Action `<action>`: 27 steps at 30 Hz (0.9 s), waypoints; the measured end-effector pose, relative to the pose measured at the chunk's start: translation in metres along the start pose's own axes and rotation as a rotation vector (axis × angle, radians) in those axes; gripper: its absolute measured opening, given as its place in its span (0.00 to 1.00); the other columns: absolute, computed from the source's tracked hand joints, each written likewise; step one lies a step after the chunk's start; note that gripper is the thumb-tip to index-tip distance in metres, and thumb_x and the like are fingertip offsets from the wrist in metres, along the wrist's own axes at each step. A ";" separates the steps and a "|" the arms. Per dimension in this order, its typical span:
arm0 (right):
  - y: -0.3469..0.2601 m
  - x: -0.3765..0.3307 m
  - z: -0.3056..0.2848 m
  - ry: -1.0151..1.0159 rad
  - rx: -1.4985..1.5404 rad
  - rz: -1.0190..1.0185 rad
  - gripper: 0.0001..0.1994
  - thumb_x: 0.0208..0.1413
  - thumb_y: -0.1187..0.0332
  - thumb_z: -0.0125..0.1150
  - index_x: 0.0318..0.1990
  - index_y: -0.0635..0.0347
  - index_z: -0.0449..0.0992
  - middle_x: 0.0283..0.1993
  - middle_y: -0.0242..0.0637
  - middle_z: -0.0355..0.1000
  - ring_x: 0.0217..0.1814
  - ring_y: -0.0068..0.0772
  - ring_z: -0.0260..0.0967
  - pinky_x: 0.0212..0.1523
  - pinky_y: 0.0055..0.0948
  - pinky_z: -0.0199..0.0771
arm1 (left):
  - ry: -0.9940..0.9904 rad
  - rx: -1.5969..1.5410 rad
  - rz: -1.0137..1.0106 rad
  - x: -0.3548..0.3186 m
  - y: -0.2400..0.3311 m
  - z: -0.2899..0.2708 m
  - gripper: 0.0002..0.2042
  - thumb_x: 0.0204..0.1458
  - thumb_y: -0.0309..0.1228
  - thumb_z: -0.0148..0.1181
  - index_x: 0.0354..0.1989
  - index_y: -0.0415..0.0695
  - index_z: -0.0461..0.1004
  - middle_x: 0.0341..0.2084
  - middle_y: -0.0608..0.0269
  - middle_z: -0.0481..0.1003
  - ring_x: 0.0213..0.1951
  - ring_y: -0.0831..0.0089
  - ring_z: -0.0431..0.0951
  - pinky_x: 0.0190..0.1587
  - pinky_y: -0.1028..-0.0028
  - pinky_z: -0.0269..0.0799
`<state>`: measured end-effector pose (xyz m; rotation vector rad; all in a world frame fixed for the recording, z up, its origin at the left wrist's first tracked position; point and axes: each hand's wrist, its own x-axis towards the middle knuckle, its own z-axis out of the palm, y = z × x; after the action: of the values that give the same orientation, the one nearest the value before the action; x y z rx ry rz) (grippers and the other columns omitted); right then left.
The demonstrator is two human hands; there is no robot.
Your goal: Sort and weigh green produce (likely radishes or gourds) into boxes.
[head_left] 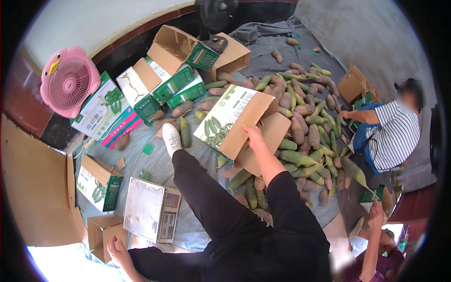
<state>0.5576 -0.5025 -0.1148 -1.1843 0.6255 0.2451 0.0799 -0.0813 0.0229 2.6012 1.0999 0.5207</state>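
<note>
Nearest, the left hand (117, 251) lies flat on the floor, fingers spread and holding nothing; it seems to prop the seated body. Just beside it stand a small brown carton (101, 233) and a flat scale (151, 210) with a dull metal plate, put within easy reach. One leg in black cloth stretches forward and ends in a white sock (170, 137).

Further on, the right hand (252, 136) is closed on the edge of the box (237, 123), fingers over the brown flap. The box is printed cardboard, white and green outside, plain brown inside. It is tilted with its open side to the pile (305, 131), probably so it can be filled from there. The pile is long pieces, some green and smooth, some brownish and rough, lying on a grey sheet (141, 160).

Behind are more cartons (178, 61), flaps open, and a round pink fan (69, 81). At the right, a person in a striped shirt (397, 134) sits by the pile.
</note>
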 end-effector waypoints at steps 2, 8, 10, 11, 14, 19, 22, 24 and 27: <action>-0.005 -0.004 0.005 -0.027 -0.025 -0.057 0.15 0.51 0.74 0.57 0.47 0.64 0.68 0.43 0.39 0.71 0.42 0.32 0.69 0.40 0.32 0.72 | 0.005 0.005 -0.010 -0.002 -0.001 -0.003 0.12 0.47 0.25 0.53 0.41 0.36 0.72 0.34 0.52 0.71 0.40 0.55 0.71 0.45 0.62 0.64; -0.019 -0.036 0.029 -0.148 -0.125 -0.248 0.14 0.52 0.77 0.53 0.47 0.68 0.69 0.43 0.40 0.72 0.42 0.32 0.69 0.43 0.30 0.69 | 0.016 -0.005 -0.041 -0.013 -0.014 -0.015 0.12 0.47 0.23 0.53 0.42 0.37 0.72 0.35 0.53 0.72 0.42 0.57 0.70 0.47 0.63 0.64; -0.030 -0.053 0.040 -0.202 -0.131 -0.275 0.14 0.52 0.77 0.53 0.47 0.69 0.70 0.43 0.40 0.72 0.42 0.31 0.69 0.44 0.30 0.69 | 0.027 -0.052 -0.048 -0.018 -0.013 -0.017 0.12 0.47 0.23 0.53 0.42 0.37 0.72 0.36 0.54 0.71 0.42 0.58 0.70 0.48 0.64 0.63; -0.036 -0.061 0.046 -0.254 -0.134 -0.301 0.13 0.52 0.77 0.52 0.46 0.69 0.70 0.42 0.40 0.72 0.42 0.31 0.69 0.44 0.30 0.69 | 0.028 -0.049 -0.059 -0.019 -0.014 -0.018 0.12 0.47 0.23 0.53 0.42 0.37 0.72 0.36 0.54 0.71 0.42 0.58 0.70 0.48 0.64 0.63; -0.051 -0.094 0.074 -0.387 -0.214 -0.368 0.13 0.53 0.75 0.53 0.46 0.68 0.71 0.40 0.38 0.73 0.40 0.29 0.70 0.43 0.29 0.70 | 0.040 -0.087 -0.073 -0.023 -0.018 -0.021 0.12 0.48 0.22 0.53 0.42 0.37 0.71 0.36 0.55 0.71 0.43 0.60 0.70 0.48 0.65 0.63; -0.057 -0.136 0.124 -0.623 -0.461 -0.637 0.13 0.51 0.71 0.56 0.44 0.63 0.73 0.37 0.37 0.74 0.38 0.30 0.71 0.42 0.28 0.70 | 0.071 -0.110 -0.081 -0.033 -0.022 -0.027 0.12 0.47 0.21 0.54 0.42 0.37 0.71 0.35 0.55 0.71 0.42 0.60 0.70 0.48 0.66 0.63; -0.061 -0.182 0.158 -0.688 -0.952 -1.128 0.15 0.48 0.66 0.56 0.45 0.55 0.74 0.39 0.41 0.73 0.44 0.44 0.69 0.45 0.36 0.69 | 0.079 -0.111 -0.126 -0.038 -0.023 -0.033 0.12 0.48 0.21 0.54 0.42 0.37 0.71 0.35 0.55 0.71 0.43 0.60 0.70 0.48 0.67 0.63; -0.055 -0.210 0.177 -0.767 -1.046 -1.233 0.14 0.49 0.66 0.55 0.44 0.54 0.75 0.39 0.39 0.73 0.45 0.42 0.68 0.45 0.37 0.69 | 0.073 -0.095 -0.141 -0.036 -0.018 -0.034 0.11 0.49 0.22 0.54 0.42 0.38 0.71 0.36 0.55 0.71 0.44 0.60 0.70 0.49 0.66 0.63; -0.031 -0.238 0.204 -0.943 -1.221 -1.424 0.12 0.50 0.64 0.52 0.42 0.51 0.75 0.39 0.33 0.73 0.46 0.38 0.67 0.45 0.37 0.70 | 0.053 -0.080 -0.148 -0.034 -0.008 -0.038 0.11 0.49 0.23 0.54 0.43 0.39 0.71 0.37 0.55 0.71 0.44 0.60 0.71 0.48 0.66 0.64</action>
<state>0.4474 -0.2939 0.0938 -2.1089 -1.4353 -0.1103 0.0362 -0.0969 0.0465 2.4276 1.2503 0.5901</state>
